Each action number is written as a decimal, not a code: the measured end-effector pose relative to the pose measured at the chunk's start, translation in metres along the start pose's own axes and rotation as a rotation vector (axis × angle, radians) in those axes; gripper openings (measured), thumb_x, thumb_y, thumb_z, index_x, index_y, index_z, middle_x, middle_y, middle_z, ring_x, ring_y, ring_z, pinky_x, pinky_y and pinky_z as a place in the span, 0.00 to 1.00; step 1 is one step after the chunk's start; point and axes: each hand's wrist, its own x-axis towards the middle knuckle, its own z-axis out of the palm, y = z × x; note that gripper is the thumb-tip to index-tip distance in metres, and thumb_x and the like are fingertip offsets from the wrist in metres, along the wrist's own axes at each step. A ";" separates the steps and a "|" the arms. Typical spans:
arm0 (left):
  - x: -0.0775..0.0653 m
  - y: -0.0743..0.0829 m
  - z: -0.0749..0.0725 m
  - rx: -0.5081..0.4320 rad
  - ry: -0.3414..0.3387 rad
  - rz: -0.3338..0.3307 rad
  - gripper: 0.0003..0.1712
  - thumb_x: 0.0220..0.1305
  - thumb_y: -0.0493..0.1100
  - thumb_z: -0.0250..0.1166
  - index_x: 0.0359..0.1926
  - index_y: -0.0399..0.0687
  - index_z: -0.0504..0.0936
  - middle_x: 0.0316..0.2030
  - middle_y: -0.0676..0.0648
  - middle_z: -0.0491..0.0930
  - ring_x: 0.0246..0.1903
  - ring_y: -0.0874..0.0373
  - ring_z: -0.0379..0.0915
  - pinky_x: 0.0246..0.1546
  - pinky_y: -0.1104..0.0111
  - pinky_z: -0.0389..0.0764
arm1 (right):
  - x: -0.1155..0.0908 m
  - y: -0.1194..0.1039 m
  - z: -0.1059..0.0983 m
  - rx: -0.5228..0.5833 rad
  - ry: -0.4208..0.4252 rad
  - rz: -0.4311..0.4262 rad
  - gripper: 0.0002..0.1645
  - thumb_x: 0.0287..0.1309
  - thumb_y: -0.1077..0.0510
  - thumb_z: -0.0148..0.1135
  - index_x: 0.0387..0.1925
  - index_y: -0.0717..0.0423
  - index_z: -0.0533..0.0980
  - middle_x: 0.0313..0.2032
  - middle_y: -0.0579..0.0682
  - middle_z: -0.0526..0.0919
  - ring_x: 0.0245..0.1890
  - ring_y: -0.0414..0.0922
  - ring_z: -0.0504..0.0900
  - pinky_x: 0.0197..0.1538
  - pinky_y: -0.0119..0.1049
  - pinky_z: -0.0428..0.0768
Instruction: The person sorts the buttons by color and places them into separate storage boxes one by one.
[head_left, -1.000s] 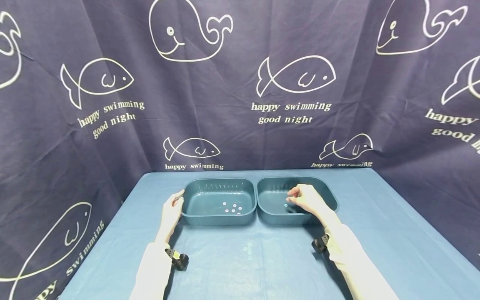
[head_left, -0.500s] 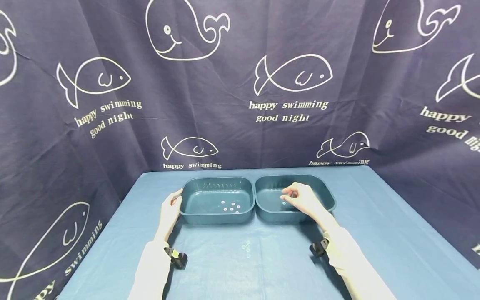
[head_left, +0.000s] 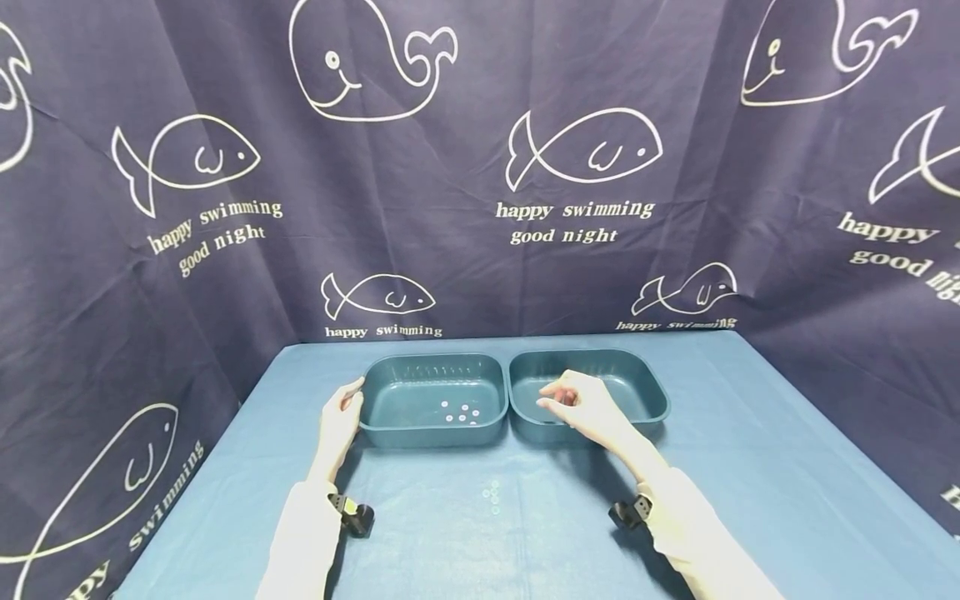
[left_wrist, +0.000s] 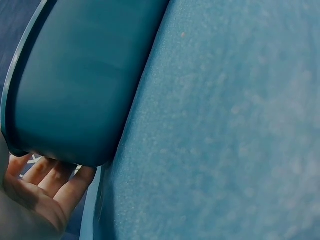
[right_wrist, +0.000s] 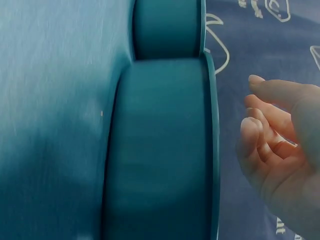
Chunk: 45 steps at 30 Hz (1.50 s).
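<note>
Two teal plastic bins stand side by side: the left bin (head_left: 432, 438) and the right bin (head_left: 651, 429). My left hand (head_left: 341, 421) rests its fingers on the outer end wall of the left bin; the left wrist view shows those fingers (left_wrist: 75, 187) against its lower end. Over the right bin hovers my right hand (head_left: 588, 408), thumb and index finger apart, other fingers loosely curled. Nothing shows between its fingertips in the right wrist view, where the hand (right_wrist: 285, 135) is above the rim. Several small white discs (head_left: 462, 418) lie on the left bin's floor.
In front of the bins, several small pale rounds (head_left: 491, 493) lie on the blue tablecloth (head_left: 450, 550). A dark curtain (head_left: 465, 250) with fish and whale drawings hangs behind and at both sides. Each wrist carries a small black camera (head_left: 360, 521).
My right hand has shifted left within the right bin's outline and its thumb and index finger have spread. A small white disc seen there earlier no longer shows. My left hand stays put.
</note>
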 end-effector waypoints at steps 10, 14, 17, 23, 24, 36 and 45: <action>0.000 0.002 0.000 0.010 -0.004 -0.010 0.22 0.67 0.40 0.50 0.61 0.46 0.73 0.37 0.36 0.76 0.16 0.68 0.62 0.19 0.74 0.66 | -0.008 -0.014 0.015 0.109 -0.056 0.016 0.11 0.51 0.58 0.67 0.38 0.56 0.82 0.22 0.45 0.75 0.17 0.34 0.70 0.17 0.32 0.74; 0.001 0.001 0.000 0.005 -0.003 -0.007 0.22 0.67 0.39 0.50 0.61 0.45 0.72 0.39 0.35 0.76 0.16 0.69 0.61 0.19 0.74 0.66 | -0.011 -0.015 0.023 0.150 -0.055 -0.023 0.13 0.50 0.60 0.68 0.39 0.61 0.81 0.22 0.48 0.75 0.17 0.34 0.70 0.16 0.31 0.73; 0.001 0.001 -0.001 0.000 0.002 -0.004 0.22 0.67 0.39 0.50 0.61 0.45 0.73 0.40 0.35 0.76 0.15 0.70 0.62 0.19 0.75 0.66 | -0.012 -0.018 0.028 0.166 -0.059 -0.042 0.13 0.50 0.60 0.68 0.39 0.61 0.81 0.22 0.49 0.76 0.17 0.35 0.70 0.17 0.31 0.72; 0.001 0.001 -0.001 -0.010 0.000 0.008 0.22 0.67 0.38 0.50 0.60 0.44 0.73 0.40 0.34 0.76 0.15 0.71 0.61 0.19 0.75 0.66 | -0.015 -0.023 0.036 0.109 -0.077 -0.109 0.10 0.49 0.59 0.69 0.36 0.54 0.83 0.22 0.42 0.75 0.20 0.31 0.69 0.25 0.27 0.71; 0.000 0.001 -0.001 -0.009 -0.003 0.009 0.22 0.67 0.38 0.50 0.60 0.44 0.73 0.40 0.34 0.76 0.16 0.71 0.61 0.19 0.75 0.66 | -0.016 -0.023 0.037 0.103 -0.084 -0.120 0.10 0.49 0.59 0.69 0.36 0.54 0.83 0.22 0.41 0.75 0.21 0.31 0.69 0.26 0.27 0.71; 0.002 0.001 0.000 0.000 0.002 0.013 0.22 0.67 0.38 0.50 0.61 0.44 0.72 0.38 0.34 0.75 0.14 0.71 0.61 0.18 0.75 0.65 | -0.022 -0.023 0.051 0.151 -0.142 -0.190 0.09 0.49 0.60 0.68 0.34 0.58 0.82 0.23 0.44 0.76 0.24 0.31 0.68 0.28 0.27 0.71; 0.000 0.003 -0.001 0.005 -0.012 0.006 0.22 0.67 0.39 0.49 0.61 0.43 0.72 0.38 0.35 0.75 0.15 0.70 0.61 0.19 0.75 0.66 | -0.023 -0.025 0.056 0.142 -0.245 -0.139 0.11 0.50 0.58 0.67 0.36 0.58 0.82 0.23 0.43 0.77 0.23 0.29 0.69 0.28 0.25 0.71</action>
